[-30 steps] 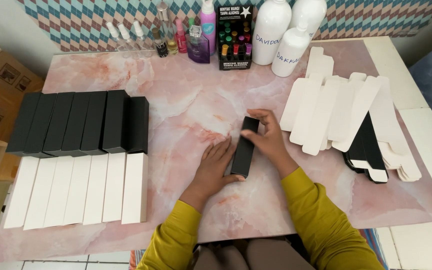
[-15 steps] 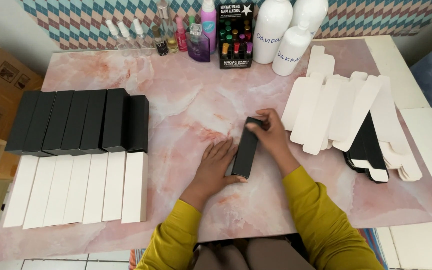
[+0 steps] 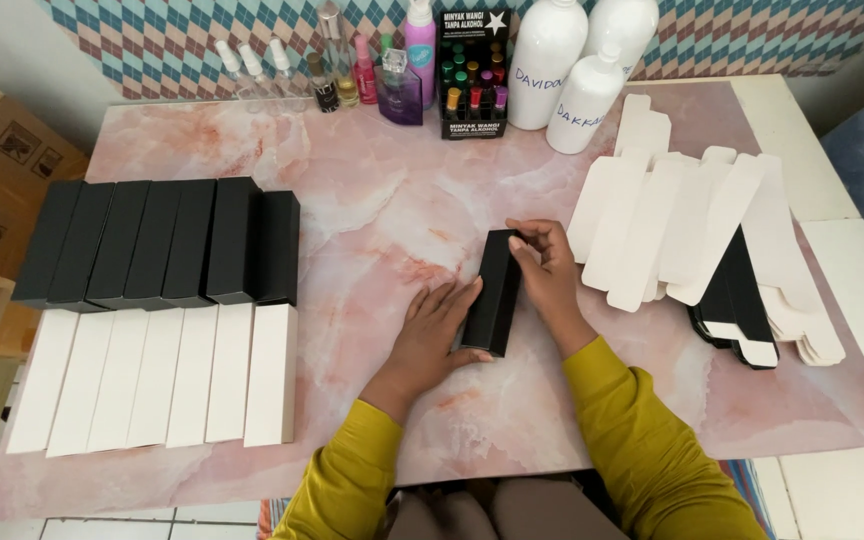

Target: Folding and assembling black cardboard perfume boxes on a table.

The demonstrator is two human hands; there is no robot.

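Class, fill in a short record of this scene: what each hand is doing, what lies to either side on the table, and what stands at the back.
left hand: flat against the left side of the black box
right hand: fingers at the box's far end and right side
black box: long, lying on the pink marbled table
left side: row of black boxes, row of white boxes in front of it
right side: flat white box blanks, flat black blanks
back: small bottles, large white bottles

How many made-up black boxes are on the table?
7. Six stand side by side in a row at the left, above the white boxes. The seventh, the black box, is between the left hand and right hand.
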